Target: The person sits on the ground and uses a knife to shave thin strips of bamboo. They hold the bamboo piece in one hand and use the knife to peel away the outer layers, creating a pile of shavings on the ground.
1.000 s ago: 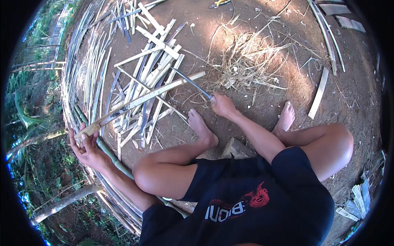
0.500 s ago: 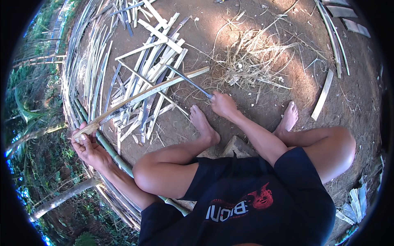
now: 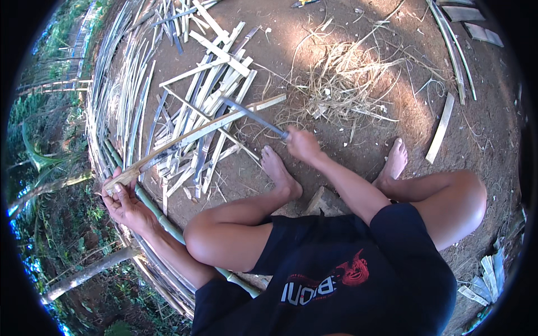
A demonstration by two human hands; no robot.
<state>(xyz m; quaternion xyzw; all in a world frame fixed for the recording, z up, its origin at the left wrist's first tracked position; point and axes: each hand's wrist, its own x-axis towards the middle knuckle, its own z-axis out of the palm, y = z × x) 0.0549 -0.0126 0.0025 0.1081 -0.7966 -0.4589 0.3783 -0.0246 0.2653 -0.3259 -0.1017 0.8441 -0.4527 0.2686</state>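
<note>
My left hand [image 3: 130,208] grips the near-left end of a long split bamboo strip [image 3: 193,134], thumb on top and fingers curled round it. The strip slants up to the right over a heap of cut bamboo slats. My right hand [image 3: 303,145] is closed round the handle of a long-bladed knife [image 3: 268,124]; the fist hides most of the handle. The blade points up and left and crosses the strip near its far end. Whether the edge touches the strip, I cannot tell.
Cut bamboo slats [image 3: 227,84] lie piled ahead, with long thin strips [image 3: 131,84] at the left. Curly shavings [image 3: 347,84] are heaped ahead right. A green bamboo pole [image 3: 147,201] runs beside my left knee. A wooden block [image 3: 327,203] sits between my bare feet.
The knife blade has swung slightly down and left, now crossing the bamboo strip. My left hand and the strip's held end have shifted slightly right and down in the view.
</note>
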